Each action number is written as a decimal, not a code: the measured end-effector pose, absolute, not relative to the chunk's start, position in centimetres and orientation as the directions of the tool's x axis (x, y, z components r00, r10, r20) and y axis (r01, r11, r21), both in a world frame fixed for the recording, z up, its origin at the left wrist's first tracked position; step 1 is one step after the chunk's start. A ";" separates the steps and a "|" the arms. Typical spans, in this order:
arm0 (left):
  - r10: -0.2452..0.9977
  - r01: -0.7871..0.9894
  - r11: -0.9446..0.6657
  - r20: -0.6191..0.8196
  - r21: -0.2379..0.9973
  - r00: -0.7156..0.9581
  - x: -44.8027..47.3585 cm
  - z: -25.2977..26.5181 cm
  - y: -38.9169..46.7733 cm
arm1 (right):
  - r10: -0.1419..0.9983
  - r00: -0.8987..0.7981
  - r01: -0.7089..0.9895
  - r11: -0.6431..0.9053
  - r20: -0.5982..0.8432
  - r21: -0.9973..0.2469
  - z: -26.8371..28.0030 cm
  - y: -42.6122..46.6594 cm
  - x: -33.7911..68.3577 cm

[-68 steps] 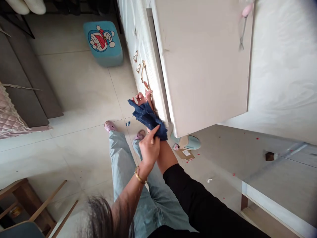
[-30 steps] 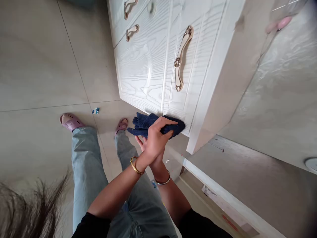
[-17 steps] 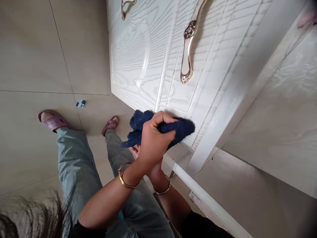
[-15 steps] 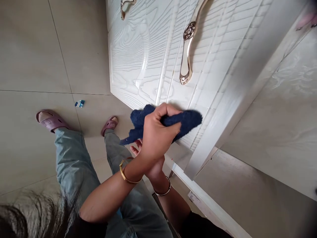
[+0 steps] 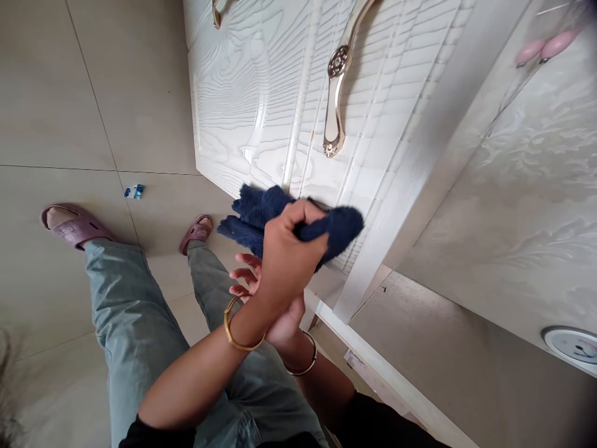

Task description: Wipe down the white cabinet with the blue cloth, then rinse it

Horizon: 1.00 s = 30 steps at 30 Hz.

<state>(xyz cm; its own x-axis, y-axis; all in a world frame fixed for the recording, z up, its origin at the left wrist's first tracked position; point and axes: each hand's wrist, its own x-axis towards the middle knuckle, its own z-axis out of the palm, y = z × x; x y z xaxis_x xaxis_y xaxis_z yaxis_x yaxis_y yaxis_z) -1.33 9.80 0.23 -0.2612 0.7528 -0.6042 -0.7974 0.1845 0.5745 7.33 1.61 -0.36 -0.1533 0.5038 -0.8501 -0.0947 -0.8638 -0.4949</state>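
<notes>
A fluffy dark blue cloth [image 5: 342, 233] is bunched in my left hand [image 5: 291, 252], whose fingers are closed round it. Its loose folds stick out to the left, against or just in front of the lower part of the white wood-grain cabinet front [image 5: 261, 124]. Beneath my left wrist, which wears a gold bracelet, my right hand [image 5: 286, 320] crosses with its palm up and fingers apart. Nothing shows in that hand, though my left forearm hides part of it.
An ornate handle [image 5: 333, 102] juts from the cabinet front. To the right lie a pale patterned surface [image 5: 527, 186], pink beads [image 5: 550, 46] and a round white object [image 5: 571, 343]. A small blue packet [image 5: 135, 191] lies on the tiled floor near my pink slippers [image 5: 77, 225].
The view has shifted, so most things sit further left, and the round white object has appeared. My left hand still grips the cloth; more of my right hand's spread fingers show.
</notes>
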 end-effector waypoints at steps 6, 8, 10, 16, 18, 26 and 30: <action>0.783 -0.890 0.147 -0.600 0.432 -0.162 -2.0 0.3 10.4 | 0.456 -0.126 -0.135 -0.888 -0.881 -0.440 0.0 1.3 7.2; 0.804 -0.899 0.128 -0.575 0.418 -0.153 -2.2 0.3 10.6 | 0.457 -0.138 -0.147 -0.887 -0.878 -0.439 0.1 1.2 7.1; 0.794 -0.884 0.189 -0.596 0.427 -0.118 -2.1 0.6 9.9 | 0.488 -0.183 -0.147 -0.872 -0.853 -0.467 0.2 0.9 7.0; 0.740 -0.915 0.302 -0.671 0.268 0.047 -2.1 1.8 9.2 | 0.458 -0.243 -0.148 -0.889 -0.855 -0.434 0.4 0.0 6.8; 0.753 -0.938 0.262 -0.656 0.227 0.052 -2.5 1.7 10.0 | 0.444 -0.229 -0.152 -0.895 -0.866 -0.419 0.6 -0.1 6.5; 0.680 -0.927 0.323 -0.728 0.194 0.084 -1.1 0.5 7.3 | 0.480 -0.218 -0.191 -0.875 -0.849 -0.446 0.4 -1.1 6.8; 0.745 -0.940 0.265 -0.665 0.217 0.056 -1.7 0.2 8.5 | 0.437 -0.231 -0.135 -0.899 -0.869 -0.416 0.0 -1.4 6.8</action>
